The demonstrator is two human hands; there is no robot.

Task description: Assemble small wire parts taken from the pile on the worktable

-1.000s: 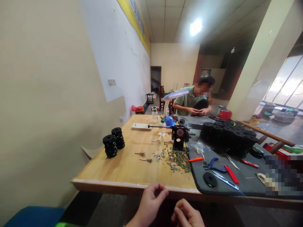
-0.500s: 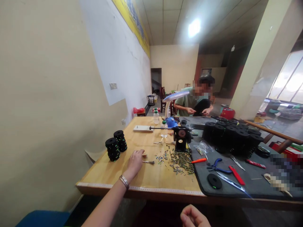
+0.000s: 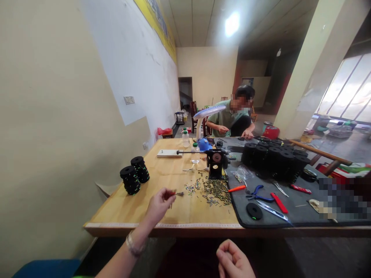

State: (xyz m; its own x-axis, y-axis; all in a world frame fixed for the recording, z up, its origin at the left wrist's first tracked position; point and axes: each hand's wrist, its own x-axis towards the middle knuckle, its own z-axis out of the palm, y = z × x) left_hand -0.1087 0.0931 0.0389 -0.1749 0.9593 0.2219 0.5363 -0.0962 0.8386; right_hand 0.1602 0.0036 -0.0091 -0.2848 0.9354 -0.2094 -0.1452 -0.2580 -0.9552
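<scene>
Wooden table (image 3: pixel 116 212): left hand (image 3: pixel 162 202) pinches a thin piece (image 3: pixel 171 206). Probably light, stiffish, easily dropped; grip mid-length. Right hand (image 3: pixel 234 259) curled, can't tell if it's holding anything.

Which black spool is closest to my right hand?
The flat spool on the gray mat, in front of the blue pliers; all the other spools sit farther back.

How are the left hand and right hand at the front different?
The left hand is over the wooden table; the right hand is nearer, in front of its edge. The left hand pinches a small thin thing; nothing shows in the right hand. Both are bare, with curled fingers.
</scene>
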